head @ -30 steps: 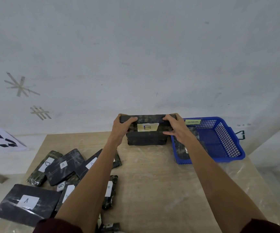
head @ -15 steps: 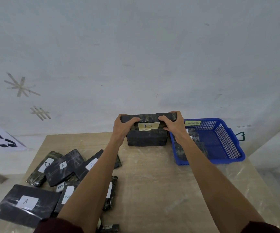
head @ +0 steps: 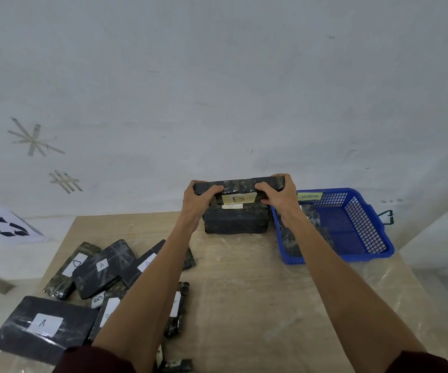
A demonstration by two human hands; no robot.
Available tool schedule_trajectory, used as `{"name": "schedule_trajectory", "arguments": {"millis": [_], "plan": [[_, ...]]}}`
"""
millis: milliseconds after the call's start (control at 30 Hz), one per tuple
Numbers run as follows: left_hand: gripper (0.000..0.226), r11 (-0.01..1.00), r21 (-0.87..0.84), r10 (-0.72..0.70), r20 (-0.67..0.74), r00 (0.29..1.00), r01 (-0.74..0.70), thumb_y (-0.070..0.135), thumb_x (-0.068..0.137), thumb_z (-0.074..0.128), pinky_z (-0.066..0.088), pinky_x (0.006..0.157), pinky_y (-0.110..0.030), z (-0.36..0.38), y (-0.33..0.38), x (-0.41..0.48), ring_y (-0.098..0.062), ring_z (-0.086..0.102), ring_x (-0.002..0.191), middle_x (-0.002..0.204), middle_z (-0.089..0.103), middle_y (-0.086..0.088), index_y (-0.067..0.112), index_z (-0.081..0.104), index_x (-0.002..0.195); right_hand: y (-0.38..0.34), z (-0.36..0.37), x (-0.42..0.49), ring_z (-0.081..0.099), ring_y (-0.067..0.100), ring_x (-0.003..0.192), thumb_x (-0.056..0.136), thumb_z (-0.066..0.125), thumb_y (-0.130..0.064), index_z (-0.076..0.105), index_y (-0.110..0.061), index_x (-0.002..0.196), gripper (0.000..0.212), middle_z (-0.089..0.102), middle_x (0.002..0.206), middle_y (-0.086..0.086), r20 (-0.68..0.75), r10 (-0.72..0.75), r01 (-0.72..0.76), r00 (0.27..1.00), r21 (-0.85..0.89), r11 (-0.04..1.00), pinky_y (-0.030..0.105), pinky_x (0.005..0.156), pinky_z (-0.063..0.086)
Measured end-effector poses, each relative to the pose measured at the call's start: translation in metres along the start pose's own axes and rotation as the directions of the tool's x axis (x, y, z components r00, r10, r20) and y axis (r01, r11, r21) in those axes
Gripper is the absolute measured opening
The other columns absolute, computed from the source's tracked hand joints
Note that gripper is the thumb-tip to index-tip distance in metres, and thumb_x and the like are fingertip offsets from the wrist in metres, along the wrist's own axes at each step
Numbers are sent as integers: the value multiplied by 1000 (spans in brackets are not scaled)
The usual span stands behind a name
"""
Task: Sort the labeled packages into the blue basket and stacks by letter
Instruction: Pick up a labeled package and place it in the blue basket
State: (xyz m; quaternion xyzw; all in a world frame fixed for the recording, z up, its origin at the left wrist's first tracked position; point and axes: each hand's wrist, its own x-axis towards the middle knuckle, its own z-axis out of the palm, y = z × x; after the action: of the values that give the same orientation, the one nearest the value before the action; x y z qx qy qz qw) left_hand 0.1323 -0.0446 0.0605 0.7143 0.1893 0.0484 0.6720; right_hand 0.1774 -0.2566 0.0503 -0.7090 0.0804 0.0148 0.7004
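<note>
While the flat black plastic-wrapped package labelled B (head: 240, 185) is gripped at both short ends, by the left hand (head: 198, 201) and the right hand (head: 280, 196) with fingers curled over its top edge, it should be lowered level and squared onto the dark stack of wrapped packages (head: 235, 224) beneath, so that nothing overhangs. It is held at twelve o'clock on the pale wooden table (head: 244, 292), just beside the blue plastic mesh basket (head: 362, 224) at two o'clock. Its glossy wrap is creased, and a cream label is turned towards the camera. Unsorted packages (head: 104, 267) are scattered at eight o'clock.
</note>
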Motion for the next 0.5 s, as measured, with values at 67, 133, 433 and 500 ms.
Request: {"name": "schedule_trajectory", "arguments": {"millis": [67,133,433,500], "plan": [[37,1000,-19,3,-2,1000,-3,32,80,84,56,81,-36,-1,-1,0,-17,62,87,94,64,-3,16,56,98,-2,1,-1,64,26,108,77,86,-24,52,-18,115,51,54,126,14,-5,-1,1,1000,-8,1000,27,69,62],[35,1000,-31,1,5,1000,-1,30,81,83,56,84,-36,-2,0,0,-17,63,86,93,64,-2,16,56,98,-3,2,-3,63,27,110,77,86,-24,52,-18,115,51,54,126,14,-7,-6,6,1000,1,1000,26,70,62],[33,993,-1,120,28,992,-120,17,81,84,52,66,-15,-7,8,-3,-16,62,94,105,63,-5,11,63,105,-8,-3,-4,65,24,110,84,81,-29,51,-4,112,48,62,114,11,105,179,-187,978,72,980,40,86,61],[35,982,35,182,61,981,-184,12,81,83,50,65,-10,-8,11,-4,-9,59,93,106,58,4,5,61,109,-7,-4,-2,66,23,106,91,72,-35,54,0,111,45,64,114,14,114,266,-277,957,88,957,40,83,62]]}}
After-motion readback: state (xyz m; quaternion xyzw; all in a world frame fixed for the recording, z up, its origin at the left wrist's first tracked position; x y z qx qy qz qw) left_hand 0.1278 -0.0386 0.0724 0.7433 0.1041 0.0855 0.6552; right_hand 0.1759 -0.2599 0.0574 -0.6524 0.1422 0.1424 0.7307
